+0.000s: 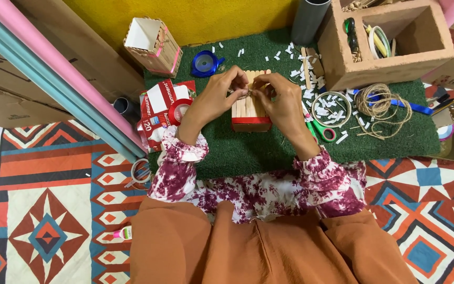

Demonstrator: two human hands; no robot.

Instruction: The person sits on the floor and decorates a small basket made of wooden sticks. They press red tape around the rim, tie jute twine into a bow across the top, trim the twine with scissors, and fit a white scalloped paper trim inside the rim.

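Both my left hand (pixel 217 97) and right hand (pixel 278 100) pinch something tiny, hidden by fingers, over the craft-stick panel (pixel 248 113), scissors (pixel 319 128) beside.

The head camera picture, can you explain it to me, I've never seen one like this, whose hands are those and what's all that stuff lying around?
There is no machine here. One camera sits on a person's head and looks down, so you see their own lap, sleeves and two bare hands. The left hand and right hand meet over a small panel of wooden craft sticks with a red base, pinching something too small to make out. It rests on a green turf mat laid on a patterned rug. On the mat lie white paper scraps, green-handled scissors, a coil of twine, a blue tape dispenser and a red packet. A stick box and a tan block organiser stand at the back.
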